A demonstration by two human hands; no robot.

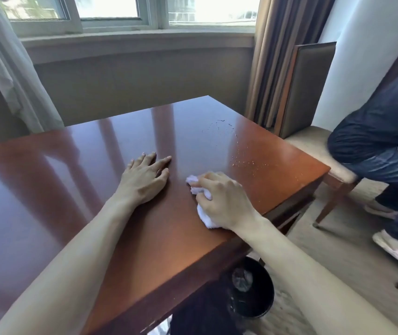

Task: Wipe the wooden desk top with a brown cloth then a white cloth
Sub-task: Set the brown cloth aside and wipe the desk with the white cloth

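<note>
White cloth (204, 213) bunched in right hand (224, 201) wiping the worktop (72, 189); left hand (144, 180) flat, fingers straight. Next: probably the droplets (219, 124).

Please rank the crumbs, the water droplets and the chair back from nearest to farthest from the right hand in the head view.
From the right hand:
1. Crumbs, just beyond it on the desk.
2. Water droplets, near the far right corner.
3. Chair back, off the desk, right.

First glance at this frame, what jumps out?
The right hand gripping a bunched white cloth near the desk top's right edge. The left hand rests flat beside it. Droplets and crumbs speckle the far right corner.
</note>
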